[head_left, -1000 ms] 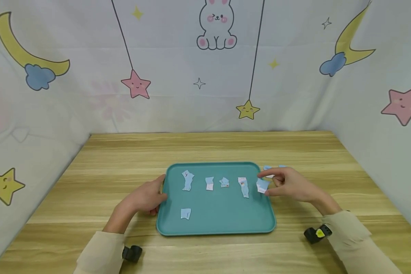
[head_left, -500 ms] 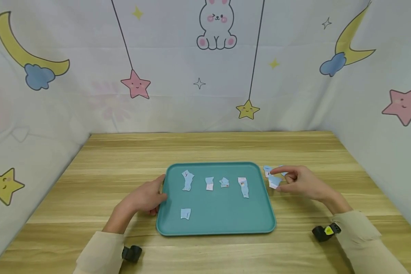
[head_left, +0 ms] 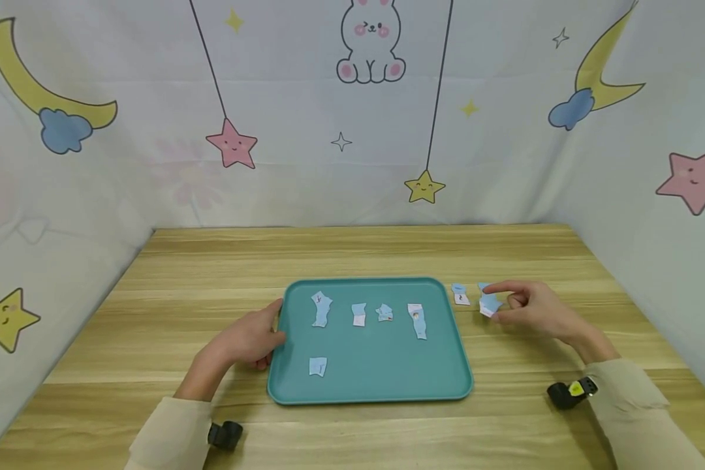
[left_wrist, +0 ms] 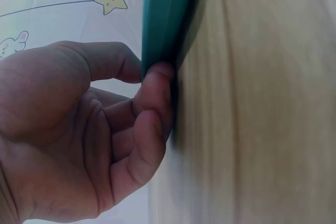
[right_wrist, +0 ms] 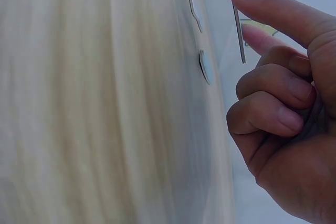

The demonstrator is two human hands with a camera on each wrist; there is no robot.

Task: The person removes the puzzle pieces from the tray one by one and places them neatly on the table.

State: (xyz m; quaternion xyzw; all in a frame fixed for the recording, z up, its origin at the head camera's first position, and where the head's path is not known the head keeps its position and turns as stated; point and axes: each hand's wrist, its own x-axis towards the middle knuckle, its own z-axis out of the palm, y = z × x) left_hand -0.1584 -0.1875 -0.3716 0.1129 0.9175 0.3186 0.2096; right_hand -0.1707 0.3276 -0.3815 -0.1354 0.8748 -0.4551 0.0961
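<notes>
My left hand (head_left: 247, 337) holds the left rim of the teal tray (head_left: 382, 378), thumb at the upper edge and fingers bent beneath it, as the left wrist view shows. Between thumb and index finger, my right hand (head_left: 531, 312) pinches a light blue and white puzzle piece (head_left: 489, 305) beyond the tray's right edge. In the right wrist view that held piece (right_wrist: 238, 22) appears edge-on, raised off the table. Another puzzle piece (head_left: 460, 294) lies on the wood beside the tray. A further blue piece (head_left: 482, 286) shows just behind the held one, partly hidden.
Several puzzle pieces lie on the tray: a tall cluster (head_left: 322, 309) at left, two small groups (head_left: 359, 314) mid-tray, a long joined strip (head_left: 418, 321) at right, and a single piece (head_left: 318, 366) at lower left. A printed cloth (head_left: 305, 183) hangs behind the wooden table (head_left: 223, 261).
My right hand has moved right, from over the tray's right rim to above the table, carrying the puzzle piece. The left hand and the tray stay where they were.
</notes>
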